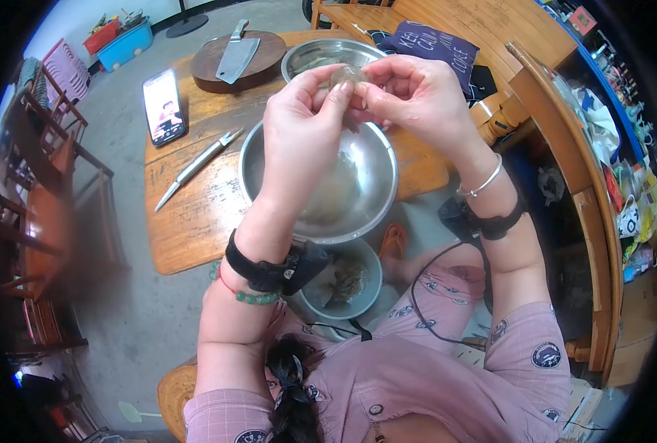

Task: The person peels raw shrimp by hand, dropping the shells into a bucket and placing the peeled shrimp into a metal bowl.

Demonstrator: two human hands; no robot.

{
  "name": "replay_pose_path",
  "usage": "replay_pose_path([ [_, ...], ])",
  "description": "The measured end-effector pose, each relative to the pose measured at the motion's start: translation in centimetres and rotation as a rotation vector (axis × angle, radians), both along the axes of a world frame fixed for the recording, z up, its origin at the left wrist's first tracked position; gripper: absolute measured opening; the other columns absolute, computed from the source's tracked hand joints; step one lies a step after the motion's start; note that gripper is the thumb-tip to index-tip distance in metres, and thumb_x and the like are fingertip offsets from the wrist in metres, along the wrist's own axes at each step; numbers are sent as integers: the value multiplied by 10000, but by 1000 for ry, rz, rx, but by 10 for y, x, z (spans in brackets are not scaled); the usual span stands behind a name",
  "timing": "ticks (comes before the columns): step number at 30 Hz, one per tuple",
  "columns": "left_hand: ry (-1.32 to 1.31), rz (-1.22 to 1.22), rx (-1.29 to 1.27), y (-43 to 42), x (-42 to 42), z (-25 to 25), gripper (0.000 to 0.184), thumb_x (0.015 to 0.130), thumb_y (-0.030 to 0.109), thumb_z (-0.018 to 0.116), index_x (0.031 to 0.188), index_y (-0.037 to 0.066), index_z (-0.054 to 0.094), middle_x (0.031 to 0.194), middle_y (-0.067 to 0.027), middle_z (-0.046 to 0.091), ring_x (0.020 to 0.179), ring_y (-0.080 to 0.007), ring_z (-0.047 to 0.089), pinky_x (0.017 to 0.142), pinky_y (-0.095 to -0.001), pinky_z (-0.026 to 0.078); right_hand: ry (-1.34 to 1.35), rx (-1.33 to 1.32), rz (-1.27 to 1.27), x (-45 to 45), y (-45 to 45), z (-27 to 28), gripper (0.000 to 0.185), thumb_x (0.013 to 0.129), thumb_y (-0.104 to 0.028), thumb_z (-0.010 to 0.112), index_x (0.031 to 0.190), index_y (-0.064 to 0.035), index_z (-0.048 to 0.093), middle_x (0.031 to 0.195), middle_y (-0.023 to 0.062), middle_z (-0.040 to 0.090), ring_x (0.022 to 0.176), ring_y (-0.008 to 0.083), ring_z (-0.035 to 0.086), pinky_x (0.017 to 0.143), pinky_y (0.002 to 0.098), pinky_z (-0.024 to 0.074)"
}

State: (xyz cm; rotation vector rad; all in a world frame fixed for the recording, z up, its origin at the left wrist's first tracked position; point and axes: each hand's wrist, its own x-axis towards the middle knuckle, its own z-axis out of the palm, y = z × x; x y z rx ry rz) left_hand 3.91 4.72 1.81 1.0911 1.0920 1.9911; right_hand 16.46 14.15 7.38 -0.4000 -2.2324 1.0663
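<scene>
A translucent grey raw shrimp [348, 76] is pinched between the fingertips of my left hand [306, 107] and my right hand [421, 96]. Both hands are closed on it, and its lower part is partly hidden by fingers. Beneath them, a large steel bowl [379, 184] holds some cloudy liquid; my left forearm covers part of it. Behind the hands stands a second steel bowl [299, 53] with greyish pieces inside. Lower down, between my legs, a light blue bucket [373, 284] contains greyish scraps that look like shells.
The wooden table [188, 247] carries a cleaver [238, 59] on a round chopping board [269, 55], a phone [164, 111] and a slim pointed metal tool [198, 168]. A dark cloth bag [435, 48] lies at the back right. Wooden chairs [55, 192] stand left.
</scene>
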Motion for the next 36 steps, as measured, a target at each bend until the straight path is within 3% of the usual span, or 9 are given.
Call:
replay_pose_path([
  [8, 553, 428, 49, -3, 2, 0, 200, 911, 36, 597, 1085, -18, 680, 834, -41, 657, 733, -85, 606, 658, -223, 488, -31, 131, -70, -3, -4, 1, 180, 804, -64, 679, 936, 58, 675, 729, 60, 691, 680, 84, 677, 611, 216, 549],
  [11, 571, 471, 67, -5, 3, 5, 217, 853, 13, 605, 1052, -37, 676, 806, -125, 652, 780, -193, 663, 689, -275, 510, 2, 70, -40, -3, -7, 1, 161, 833, -55, 662, 944, 60, 674, 735, 62, 690, 684, 92, 680, 613, 219, 554],
  [16, 139, 126, 49, -6, -3, 2, 220, 935, 81, 594, 1117, -20, 665, 915, -59, 673, 801, -97, 621, 731, -230, 516, 70, -87, 82, -2, -5, 2, 159, 887, -27, 618, 988, 92, 650, 765, 98, 692, 687, 129, 686, 627, 237, 567],
  [19, 15, 32, 74, -7, -1, 3, 230, 942, 94, 591, 1123, -35, 652, 963, -77, 677, 812, -107, 630, 737, -244, 532, 75, -137, 111, -1, -3, 3, 170, 895, -17, 606, 1005, 109, 632, 786, 124, 690, 697, 153, 691, 631, 252, 574],
  [22, -85, 40, 109, -3, 5, 2, 193, 925, 57, 574, 1047, -47, 682, 808, -29, 669, 727, -60, 577, 661, -203, 470, 86, -169, 114, -1, -2, 3, 162, 894, -26, 610, 994, 99, 636, 787, 123, 689, 687, 149, 686, 619, 250, 571],
  [26, -152, -28, 141, -1, 5, -2, 191, 931, 66, 575, 1047, -44, 680, 824, -29, 670, 732, -62, 583, 663, -201, 472, 86, -229, 114, 1, -1, 3, 171, 892, -45, 622, 1000, 87, 635, 781, 114, 684, 665, 140, 676, 605, 249, 567],
  [28, -187, -143, 120, -1, 1, -5, 260, 942, 98, 592, 1163, -36, 618, 983, -79, 664, 845, -136, 637, 808, -276, 531, 87, -245, 115, 1, 0, 4, 177, 893, -55, 625, 1003, 82, 635, 781, 110, 683, 656, 138, 673, 599, 246, 565],
  [32, -283, -232, 166, 1, 0, -3, 278, 938, 102, 599, 1185, -26, 603, 990, -84, 663, 839, -128, 636, 778, -266, 537, 51, -319, 180, 6, 9, 6, 184, 903, -75, 617, 1021, 65, 629, 783, 102, 677, 652, 137, 673, 590, 237, 555],
  [36, -130, -80, 133, -3, -2, 3, 260, 934, 94, 605, 1166, -22, 589, 944, -83, 674, 811, -122, 647, 718, -250, 544, 45, -320, 150, 5, 9, 2, 193, 901, -78, 618, 1041, 55, 619, 785, 94, 677, 653, 134, 670, 589, 229, 549],
])
